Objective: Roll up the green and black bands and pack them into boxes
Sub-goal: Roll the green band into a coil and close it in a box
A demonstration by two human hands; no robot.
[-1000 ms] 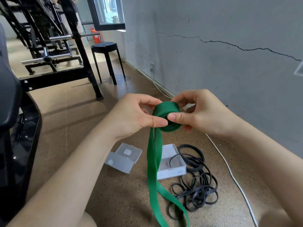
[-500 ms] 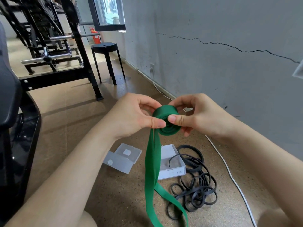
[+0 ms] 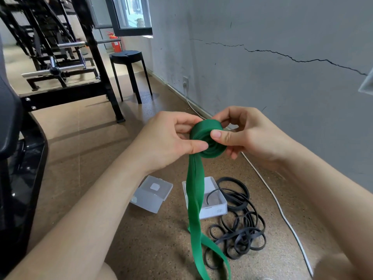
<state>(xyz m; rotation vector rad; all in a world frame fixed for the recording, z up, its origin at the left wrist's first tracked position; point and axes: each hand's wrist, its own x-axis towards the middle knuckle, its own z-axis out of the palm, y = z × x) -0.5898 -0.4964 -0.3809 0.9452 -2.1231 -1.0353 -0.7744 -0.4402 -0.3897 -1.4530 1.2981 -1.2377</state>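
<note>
A green band (image 3: 194, 188) is partly wound into a roll held at chest height between both hands; its loose tail hangs down to the floor. My left hand (image 3: 169, 140) pinches the roll's left side, thumb against its face. My right hand (image 3: 248, 132) grips the right side, thumb pressed on the coil's front. Below, a tangled black band (image 3: 240, 235) lies on the floor. Two clear plastic boxes sit there: one (image 3: 151, 194) on the left, one (image 3: 214, 207) partly behind the green tail, with the black band's end reaching into it.
A white cable (image 3: 282, 213) runs along the floor by the grey cracked wall (image 3: 282, 87) on the right. A black stool (image 3: 129, 73) and black metal gym frames (image 3: 60, 63) stand behind. A black padded machine (image 3: 14, 158) fills the left edge.
Both hands keep turning the green roll; my right thumb has shifted higher on its face and the hanging tail has swung slightly. The hands sit a little lower in view than a second ago.
</note>
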